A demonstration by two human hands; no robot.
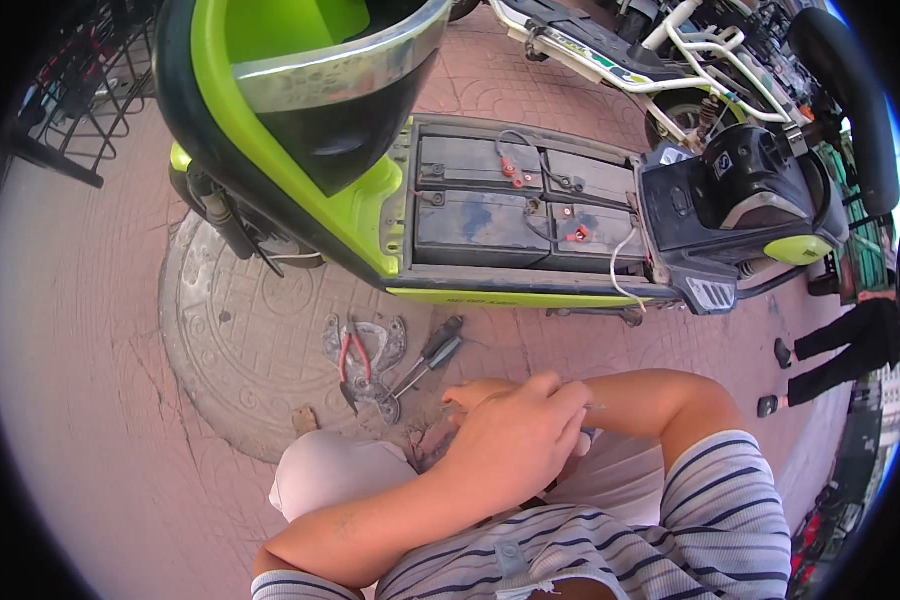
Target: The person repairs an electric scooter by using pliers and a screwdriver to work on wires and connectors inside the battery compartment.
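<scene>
My left hand (520,435) is closed, its fingers curled over my right forearm (635,400); its fingertips are hidden. My right hand (478,390) reaches left beneath it, above the ground by my knee, largely covered, so its grip does not show. Beyond the hands lie screwdrivers (440,347) with dark handles, red-handled pliers (353,352) and a dirty grey metal bracket (388,343). A green and black electric scooter (390,215) stands in front of me. Its floor compartment is uncovered, showing several dark batteries (480,228) with cables and red terminal covers (511,172).
The tools lie partly on a round manhole cover (235,330) set in reddish paving (100,400). A white-framed scooter (610,65) is parked behind. At the right stands a person in dark trousers (845,345). A black wire rack (80,95) is at the far left.
</scene>
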